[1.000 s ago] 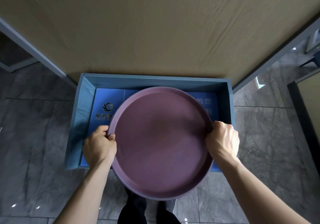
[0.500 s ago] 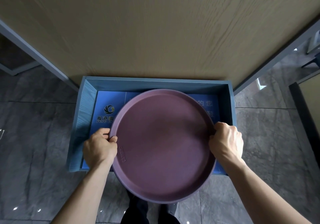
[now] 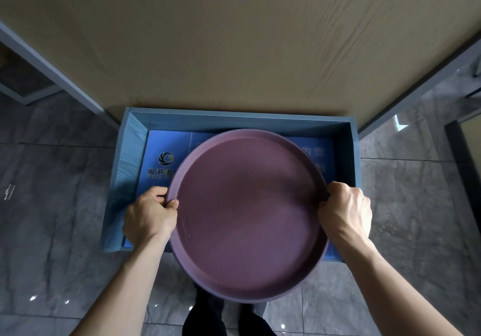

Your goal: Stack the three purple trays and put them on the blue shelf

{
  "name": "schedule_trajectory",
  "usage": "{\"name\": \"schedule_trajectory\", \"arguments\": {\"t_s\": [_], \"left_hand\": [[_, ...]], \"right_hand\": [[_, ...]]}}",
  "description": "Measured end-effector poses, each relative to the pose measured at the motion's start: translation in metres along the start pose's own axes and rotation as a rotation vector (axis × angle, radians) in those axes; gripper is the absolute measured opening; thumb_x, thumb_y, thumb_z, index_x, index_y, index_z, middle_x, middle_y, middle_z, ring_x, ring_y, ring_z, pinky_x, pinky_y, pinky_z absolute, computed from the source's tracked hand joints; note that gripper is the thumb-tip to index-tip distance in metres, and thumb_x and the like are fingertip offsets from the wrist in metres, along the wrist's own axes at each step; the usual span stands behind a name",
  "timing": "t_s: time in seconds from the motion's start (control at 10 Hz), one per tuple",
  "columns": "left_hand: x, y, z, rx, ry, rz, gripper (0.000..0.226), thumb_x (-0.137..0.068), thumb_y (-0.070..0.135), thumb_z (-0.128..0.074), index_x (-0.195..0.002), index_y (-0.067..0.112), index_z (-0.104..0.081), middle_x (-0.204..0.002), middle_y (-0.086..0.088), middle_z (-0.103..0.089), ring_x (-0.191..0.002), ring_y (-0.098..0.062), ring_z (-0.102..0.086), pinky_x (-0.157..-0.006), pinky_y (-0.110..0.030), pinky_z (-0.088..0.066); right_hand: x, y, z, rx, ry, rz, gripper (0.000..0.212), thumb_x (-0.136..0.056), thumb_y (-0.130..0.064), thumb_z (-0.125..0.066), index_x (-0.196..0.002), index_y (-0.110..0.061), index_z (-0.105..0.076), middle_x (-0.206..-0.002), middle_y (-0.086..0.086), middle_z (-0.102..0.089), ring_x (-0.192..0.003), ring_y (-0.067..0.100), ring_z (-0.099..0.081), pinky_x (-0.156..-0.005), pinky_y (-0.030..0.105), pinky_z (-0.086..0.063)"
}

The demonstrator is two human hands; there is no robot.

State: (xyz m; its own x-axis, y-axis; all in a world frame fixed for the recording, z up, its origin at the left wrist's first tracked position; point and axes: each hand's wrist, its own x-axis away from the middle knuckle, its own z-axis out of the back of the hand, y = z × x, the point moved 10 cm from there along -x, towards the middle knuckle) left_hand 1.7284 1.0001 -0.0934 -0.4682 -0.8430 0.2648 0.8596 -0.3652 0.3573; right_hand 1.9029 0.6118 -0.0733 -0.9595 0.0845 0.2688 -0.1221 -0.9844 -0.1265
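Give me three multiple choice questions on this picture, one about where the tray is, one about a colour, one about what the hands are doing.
1. Where is the tray?
A. Over the blue shelf, its near edge past the shelf front
B. Flat on the grey floor
C. On top of the wooden panel

2. What colour is the sheet lying on the shelf bottom?
A. Red
B. Blue with a logo and lettering
C. Plain white

3. What are the hands doing?
A. Both hang free
B. Only the right holds the tray
C. The left hand and right hand each grip the rim

Answers: 1 A, the tray overlaps the shelf and juts toward the person. 2 B, a blue printed sheet shows beside the tray. 3 C, fingers curl over the rim on both sides.
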Motion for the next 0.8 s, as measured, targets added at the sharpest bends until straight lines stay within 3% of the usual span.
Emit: {"name": "schedule_trajectory", "arguments": {"t_s": [0.4,0.6,0.7,0.8], "left_hand": [[0.003,-0.005,-0.003,0.033,0.029,0.022,0.031,-0.081,0.027,-0.075,-0.111,0.03,-0.069,-0.1,0.008,-0.077,-0.101,-0.028,-0.066,-0.07,-0.035,-0.044],[0.016,0.002,-0.006,-0.027,-0.04,0.0,0.06,-0.087,0.029,-0.068,-0.141,0.025,-0.042,-0.117,-0.004,-0.071,-0.111,-0.036,-0.062,-0.069,-0.039,-0.039],[0.034,0.017,0.002,-0.063,-0.031,-0.106,0.068,-0.084,0.036,-0.069,-0.143,0.022,-0.039,-0.132,-0.011,-0.063,-0.119,-0.037,-0.058,-0.079,-0.045,-0.047],[0.054,0.046,0.016,-0.112,-0.036,-0.27,0.073,-0.082,0.045,-0.068,-0.146,0.024,-0.039,-0.139,-0.012,-0.055,-0.127,-0.035,-0.052,-0.098,-0.048,-0.045]], "right_hand": [[0.001,0.003,-0.002,-0.086,0.02,-0.063,0.02,-0.076,0.003,-0.053,-0.084,-0.007,-0.069,-0.088,0.021,-0.068,-0.085,0.045,-0.063,-0.064,0.036,-0.043],[0.013,-0.001,0.001,-0.016,0.002,0.004,0.017,-0.087,-0.003,-0.051,-0.097,-0.005,-0.066,-0.1,0.019,-0.067,-0.093,0.042,-0.064,-0.067,0.038,-0.043],[0.025,-0.009,0.01,-0.017,-0.03,0.098,0.035,-0.09,-0.027,-0.058,-0.123,-0.014,-0.059,-0.112,0.012,-0.063,-0.105,0.038,-0.061,-0.077,0.04,-0.049],[0.038,-0.022,0.027,-0.021,-0.035,0.226,0.064,-0.088,-0.043,-0.059,-0.148,-0.026,-0.041,-0.144,0.011,-0.049,-0.138,0.032,-0.039,-0.109,0.042,-0.038]]}}
